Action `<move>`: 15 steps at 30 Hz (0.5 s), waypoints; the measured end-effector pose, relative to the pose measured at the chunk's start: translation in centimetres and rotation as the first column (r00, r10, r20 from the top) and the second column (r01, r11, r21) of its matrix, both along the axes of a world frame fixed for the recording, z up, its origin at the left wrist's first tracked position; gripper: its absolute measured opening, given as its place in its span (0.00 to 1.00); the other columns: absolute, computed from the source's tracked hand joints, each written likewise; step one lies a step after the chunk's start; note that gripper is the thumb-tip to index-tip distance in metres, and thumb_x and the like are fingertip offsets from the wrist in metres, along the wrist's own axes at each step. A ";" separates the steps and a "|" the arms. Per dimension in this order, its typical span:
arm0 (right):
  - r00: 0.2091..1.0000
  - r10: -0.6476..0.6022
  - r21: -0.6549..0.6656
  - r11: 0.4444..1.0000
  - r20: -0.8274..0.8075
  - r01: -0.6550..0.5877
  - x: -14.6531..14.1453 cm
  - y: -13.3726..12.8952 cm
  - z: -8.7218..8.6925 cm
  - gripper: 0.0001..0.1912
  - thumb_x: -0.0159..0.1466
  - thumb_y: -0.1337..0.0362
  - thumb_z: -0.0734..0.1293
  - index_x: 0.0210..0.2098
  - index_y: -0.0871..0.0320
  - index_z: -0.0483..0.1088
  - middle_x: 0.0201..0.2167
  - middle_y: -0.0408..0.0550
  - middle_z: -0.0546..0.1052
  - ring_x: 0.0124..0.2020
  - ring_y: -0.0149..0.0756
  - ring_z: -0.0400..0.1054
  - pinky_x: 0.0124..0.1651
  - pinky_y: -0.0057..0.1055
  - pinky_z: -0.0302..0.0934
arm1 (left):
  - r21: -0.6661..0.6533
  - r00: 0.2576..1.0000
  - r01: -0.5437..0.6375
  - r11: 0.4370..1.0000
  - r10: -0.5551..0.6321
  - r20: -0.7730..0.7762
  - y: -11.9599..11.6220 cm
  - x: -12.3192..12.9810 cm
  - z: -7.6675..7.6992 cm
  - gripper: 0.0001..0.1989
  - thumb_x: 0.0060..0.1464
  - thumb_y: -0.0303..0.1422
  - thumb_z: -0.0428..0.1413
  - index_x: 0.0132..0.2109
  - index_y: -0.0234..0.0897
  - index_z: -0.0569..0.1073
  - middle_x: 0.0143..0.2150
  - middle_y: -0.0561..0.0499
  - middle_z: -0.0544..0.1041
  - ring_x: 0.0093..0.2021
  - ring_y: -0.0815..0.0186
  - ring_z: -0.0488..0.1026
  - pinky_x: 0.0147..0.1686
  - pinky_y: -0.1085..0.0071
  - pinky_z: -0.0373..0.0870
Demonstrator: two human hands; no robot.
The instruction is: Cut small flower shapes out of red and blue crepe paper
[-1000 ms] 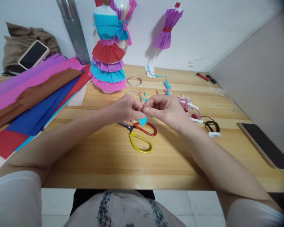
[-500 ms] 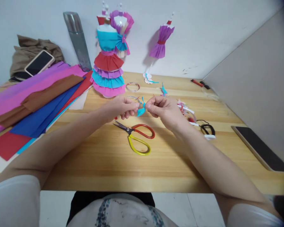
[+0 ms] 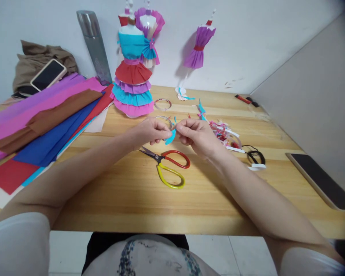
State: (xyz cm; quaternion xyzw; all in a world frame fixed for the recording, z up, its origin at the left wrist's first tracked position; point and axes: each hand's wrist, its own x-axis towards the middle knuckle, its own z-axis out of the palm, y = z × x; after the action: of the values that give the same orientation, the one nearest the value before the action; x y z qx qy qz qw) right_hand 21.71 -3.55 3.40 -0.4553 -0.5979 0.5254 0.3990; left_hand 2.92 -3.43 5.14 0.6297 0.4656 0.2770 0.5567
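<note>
A small piece of turquoise crepe paper (image 3: pixel 170 138) is held between my two hands over the middle of the table. My left hand (image 3: pixel 154 131) pinches its left side between thumb and fingers. From the right, my right hand (image 3: pixel 194 135) closes thumb and forefinger at the narrow middle of the piece; the exact grip is partly hidden by the fingers. Just below the hands lie scissors (image 3: pixel 161 158) with one red and one yellow handle, blades slightly apart and pointing left. Behind the hands rest two rolls of tape, the nearer roll (image 3: pixel 164 119) partly covered by my left hand.
Left, layered crepe paper sheets (image 3: pixel 57 115), a phone (image 3: pixel 48 74) and a bottle (image 3: pixel 94 46). At the back, a mannequin in a tiered dress (image 3: pixel 133 73) and one in purple (image 3: pixel 199 48). Right, paper scraps (image 3: pixel 218 130), black cord (image 3: pixel 255 156) and a dark tablet-like device (image 3: pixel 322 180).
My left thumb has shifted onto the turquoise paper, whose lower end now points further down and left. Both hands stay close together. The whole view has shifted slightly.
</note>
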 end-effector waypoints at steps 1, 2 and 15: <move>1.000 0.014 -0.002 1.000 0.005 -0.014 0.0 0.0 0.0 0.24 0.52 0.42 0.75 0.25 0.55 0.69 0.19 0.40 0.67 0.19 0.27 0.55 0.21 0.28 0.45 | 0.000 1.000 -0.011 1.000 0.011 0.002 0.0 0.0 0.0 0.12 0.58 0.22 0.60 0.26 0.31 0.75 0.16 0.57 0.66 0.18 0.76 0.57 0.20 0.77 0.54; 1.000 0.027 -0.004 1.000 0.014 -0.027 0.0 0.0 0.0 0.24 0.53 0.41 0.74 0.24 0.56 0.69 0.20 0.41 0.68 0.19 0.27 0.56 0.21 0.28 0.45 | 0.003 1.000 -0.022 1.000 0.022 0.004 0.0 0.1 0.0 0.12 0.58 0.21 0.59 0.25 0.31 0.74 0.16 0.57 0.66 0.18 0.77 0.57 0.20 0.77 0.53; 0.995 0.017 -0.063 0.998 0.096 -0.011 -1.1 -0.9 -1.2 0.23 0.49 0.45 0.77 0.21 0.55 0.67 0.15 0.36 0.63 0.19 0.27 0.51 0.24 0.29 0.43 | 0.207 0.979 -0.194 0.959 0.201 -0.016 -0.3 1.0 -1.5 0.12 0.54 0.28 0.58 0.22 0.36 0.74 0.17 0.59 0.64 0.20 0.74 0.56 0.21 0.74 0.52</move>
State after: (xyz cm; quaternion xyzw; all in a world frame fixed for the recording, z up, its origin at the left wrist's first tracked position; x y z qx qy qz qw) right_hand 20.59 -4.41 2.17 -0.4880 -0.6030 0.5241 0.3515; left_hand 3.93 -3.75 3.60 0.6389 0.5053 0.3659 0.4502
